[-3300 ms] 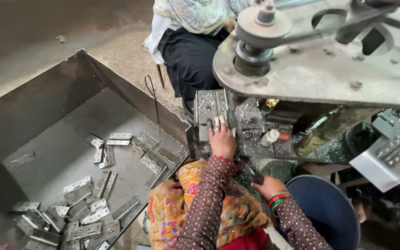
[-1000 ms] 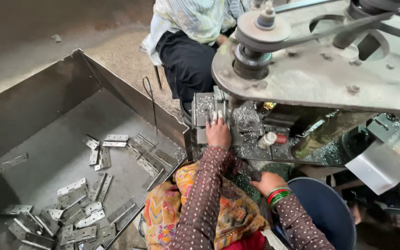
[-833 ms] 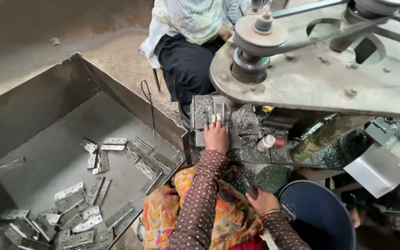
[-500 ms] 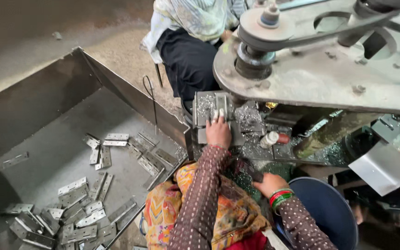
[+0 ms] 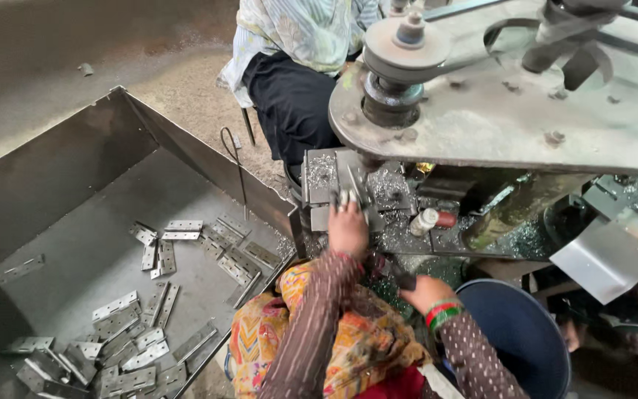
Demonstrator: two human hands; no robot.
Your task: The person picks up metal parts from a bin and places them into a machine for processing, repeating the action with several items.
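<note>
Left hand [image 5: 348, 230] grip pressing a metal piece [image 5: 346, 198] on the swarf-strewn machine bed [image 5: 400, 222], right hand [image 5: 422, 290] grip unclear, dusty concrete floor [image 5: 112, 44]

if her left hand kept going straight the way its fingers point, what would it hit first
Probably the grey metal jig plate on the machine bed: the left hand points up and away at it, fingertips already there. Depth is hard to judge.

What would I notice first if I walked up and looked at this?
Probably the big grey machine at top right, with its round pulley and belt. Below it the left hand presses a metal piece onto the shavings-covered machine bed. At left, a large metal bin holds scattered flat hinges.
</note>
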